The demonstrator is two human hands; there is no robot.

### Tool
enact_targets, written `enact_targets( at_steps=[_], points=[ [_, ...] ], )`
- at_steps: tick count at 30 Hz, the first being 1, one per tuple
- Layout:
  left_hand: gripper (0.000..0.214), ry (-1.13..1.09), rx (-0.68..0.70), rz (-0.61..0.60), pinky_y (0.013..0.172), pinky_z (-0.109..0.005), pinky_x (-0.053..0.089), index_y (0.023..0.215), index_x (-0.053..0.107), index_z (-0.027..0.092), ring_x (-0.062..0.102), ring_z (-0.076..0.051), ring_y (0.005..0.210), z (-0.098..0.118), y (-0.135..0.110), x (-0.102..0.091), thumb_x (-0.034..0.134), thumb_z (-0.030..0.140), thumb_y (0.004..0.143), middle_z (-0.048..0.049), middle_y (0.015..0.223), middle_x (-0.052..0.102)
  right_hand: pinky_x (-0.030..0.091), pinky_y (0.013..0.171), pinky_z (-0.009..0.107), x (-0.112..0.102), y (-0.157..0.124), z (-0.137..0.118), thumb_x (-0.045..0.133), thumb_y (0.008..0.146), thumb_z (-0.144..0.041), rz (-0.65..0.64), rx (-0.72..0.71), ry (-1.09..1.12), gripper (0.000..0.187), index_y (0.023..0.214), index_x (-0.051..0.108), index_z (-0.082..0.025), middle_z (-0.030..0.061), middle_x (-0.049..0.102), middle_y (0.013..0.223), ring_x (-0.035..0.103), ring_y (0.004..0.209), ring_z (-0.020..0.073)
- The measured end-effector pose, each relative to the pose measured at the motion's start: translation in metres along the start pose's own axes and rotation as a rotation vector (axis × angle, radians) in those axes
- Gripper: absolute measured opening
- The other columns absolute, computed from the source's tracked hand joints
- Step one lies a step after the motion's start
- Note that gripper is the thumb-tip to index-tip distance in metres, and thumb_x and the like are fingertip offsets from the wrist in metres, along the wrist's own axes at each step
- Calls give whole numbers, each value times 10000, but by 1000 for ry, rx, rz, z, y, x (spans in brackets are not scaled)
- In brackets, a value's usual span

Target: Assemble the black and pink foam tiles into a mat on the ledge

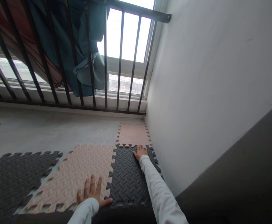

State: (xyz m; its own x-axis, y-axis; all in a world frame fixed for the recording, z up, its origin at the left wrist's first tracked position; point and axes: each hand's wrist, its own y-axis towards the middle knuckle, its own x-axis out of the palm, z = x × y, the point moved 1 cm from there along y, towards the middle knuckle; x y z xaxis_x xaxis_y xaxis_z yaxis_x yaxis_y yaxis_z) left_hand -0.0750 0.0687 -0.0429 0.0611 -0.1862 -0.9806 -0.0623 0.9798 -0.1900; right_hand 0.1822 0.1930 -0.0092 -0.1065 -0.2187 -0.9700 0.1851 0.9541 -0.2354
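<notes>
My left hand (92, 193) lies with fingers spread on a pink foam mat tile (86, 165), its thumb reaching across to the lower left corner of a dark grey foam mat tile (126, 174). Near the far edge of that grey tile rests my right hand (140, 152), fingers stretched out toward the seam with another pink foam mat tile (134, 133). The tiles have jigsaw edges and a raised pattern. The far pink tile and the grey tile meet along their teeth; the nearer pink tile borders the grey one on its left.
A second dark grey tile (16, 177) lies at the left, with a gap beside the pink one. A white wall (196, 93) rises on the right. Black railings (119, 62) with hanging cloth (68, 46) stand before the window. Bare floor (56, 127) shows beyond the tiles.
</notes>
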Motion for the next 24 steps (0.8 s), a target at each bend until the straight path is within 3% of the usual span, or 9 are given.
enact_targets(
  at_steps=[4,7,14,19,24],
  points=[
    [926,-9,-11,-7,976,-551,54,1294,298,277,56,-325,1294,0,0,0,531,672,490,-80,1435,119,76,1029,463,-4,0,-11,227,806,-523,-28,26,24,673,1329,221,-99,135,186,1407,127,1296,226],
    [922,-20,-12,2,977,-552,51,1292,303,275,54,-325,1294,1,1,2,545,652,486,-75,1435,117,70,1037,446,0,1,-22,181,814,-523,-4,-84,74,664,1346,166,-125,96,147,1422,104,1303,197],
    [931,-42,-9,21,978,-556,50,1291,313,265,56,-324,1294,1,2,6,561,646,478,-88,1433,125,54,1031,469,6,1,-36,251,780,-555,17,-124,39,706,1334,209,-119,127,239,1392,161,1286,226],
    [939,-41,6,33,977,-558,54,1288,314,279,66,-326,1293,-1,3,9,563,658,467,-80,1433,130,169,986,469,-9,1,-52,282,795,-510,110,-155,18,564,1247,381,-188,131,449,1260,337,1190,240],
    [930,-46,12,45,977,-560,49,1288,312,293,63,-319,1295,-2,4,13,555,665,471,-72,1434,134,272,910,446,-11,3,-74,346,788,-470,116,-152,2,448,1168,456,-259,99,467,1231,381,1141,240]
  ],
)
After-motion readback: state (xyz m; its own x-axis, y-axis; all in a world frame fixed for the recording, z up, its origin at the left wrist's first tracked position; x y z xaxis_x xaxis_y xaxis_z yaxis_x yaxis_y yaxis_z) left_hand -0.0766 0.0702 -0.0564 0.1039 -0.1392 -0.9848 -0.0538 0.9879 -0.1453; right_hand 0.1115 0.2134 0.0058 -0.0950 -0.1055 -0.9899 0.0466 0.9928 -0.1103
